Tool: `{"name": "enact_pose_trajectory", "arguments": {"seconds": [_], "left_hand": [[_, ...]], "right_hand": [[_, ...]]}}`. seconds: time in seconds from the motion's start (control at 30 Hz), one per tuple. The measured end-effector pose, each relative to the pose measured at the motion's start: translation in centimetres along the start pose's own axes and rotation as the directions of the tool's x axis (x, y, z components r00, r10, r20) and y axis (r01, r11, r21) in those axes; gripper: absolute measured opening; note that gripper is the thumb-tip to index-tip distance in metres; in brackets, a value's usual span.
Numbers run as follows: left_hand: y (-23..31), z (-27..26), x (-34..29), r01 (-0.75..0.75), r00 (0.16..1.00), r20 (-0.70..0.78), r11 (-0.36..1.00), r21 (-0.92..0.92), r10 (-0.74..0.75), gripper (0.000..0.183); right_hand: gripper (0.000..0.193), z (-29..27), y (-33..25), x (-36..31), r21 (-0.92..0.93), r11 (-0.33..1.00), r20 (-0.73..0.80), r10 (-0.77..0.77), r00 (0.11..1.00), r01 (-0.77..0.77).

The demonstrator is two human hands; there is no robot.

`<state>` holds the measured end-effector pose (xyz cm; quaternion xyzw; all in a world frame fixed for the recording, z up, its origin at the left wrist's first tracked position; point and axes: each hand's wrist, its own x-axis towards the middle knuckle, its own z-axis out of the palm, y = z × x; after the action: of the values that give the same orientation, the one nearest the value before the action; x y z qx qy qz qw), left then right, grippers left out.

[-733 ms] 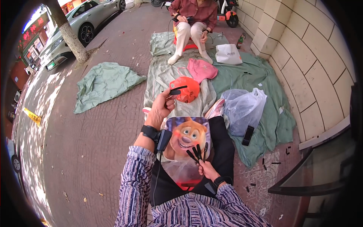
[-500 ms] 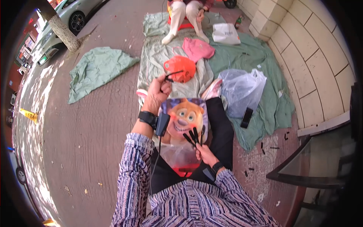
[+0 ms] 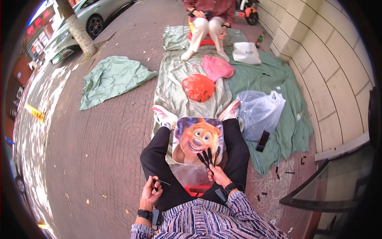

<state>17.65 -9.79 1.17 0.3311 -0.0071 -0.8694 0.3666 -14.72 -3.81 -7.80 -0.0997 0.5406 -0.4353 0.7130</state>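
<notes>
Low beside my left thigh, my left hand (image 3: 152, 191) is closed with the fingers pinched around a small dark stick (image 3: 162, 182); its exact kind is not plain. My right hand (image 3: 218, 175), in front of my lap, grips several flat black strips (image 3: 205, 156) that fan out over a square board (image 3: 185, 153) printed with a cartoon bear. The board lies between my knees. A see-through plastic bag (image 3: 190, 175) sits just below it, left of my right hand, above something red (image 3: 195, 189).
Green sheets (image 3: 260, 81) cover the ground ahead, with an orange bag (image 3: 199, 88), a pink cloth (image 3: 218, 68), a white bag (image 3: 246, 53), a translucent bag (image 3: 258, 111) and a phone (image 3: 262, 141). A person (image 3: 207, 26) sits opposite. Black scraps (image 3: 277, 170) lie near a framed glass panel (image 3: 322, 185).
My left hand has dropped from above the board to beside my left thigh, still holding the dark stick. My right hand keeps the black strips over the board. The view has tilted up slightly.
</notes>
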Motion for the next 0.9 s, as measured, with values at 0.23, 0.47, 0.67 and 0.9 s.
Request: {"name": "enact_pose_trajectory", "arguments": {"seconds": [0.23,0.47,0.67,0.9], "left_hand": [[-0.6,3.2,5.4,0.126,0.985,0.123,0.990,-0.069,-0.117,0.021],[4.9,18.9,7.8,-0.121,0.854,0.520,0.977,0.178,0.011,0.022],[11.1,23.9,-8.1,-0.213,-0.021,0.733,0.713,-0.668,0.680,0.022],[5.6,25.5,-13.4,-0.209,-0.016,0.749,0.730,-0.650,0.662,0.007]], "right_hand": [[0.034,0.2,0.2,0.4,-0.033,0.999,-0.035,0.000,0.999,-0.001],[0.034,-0.3,1.0,0.5,0.003,0.999,0.002,-0.053,0.999,0.053],[0.034,0.5,0.3,0.0,0.046,0.999,-0.013,0.007,1.000,-0.006],[0.034,-0.6,0.5,0.5,-0.048,0.996,0.016,-0.072,0.997,0.073]]}}
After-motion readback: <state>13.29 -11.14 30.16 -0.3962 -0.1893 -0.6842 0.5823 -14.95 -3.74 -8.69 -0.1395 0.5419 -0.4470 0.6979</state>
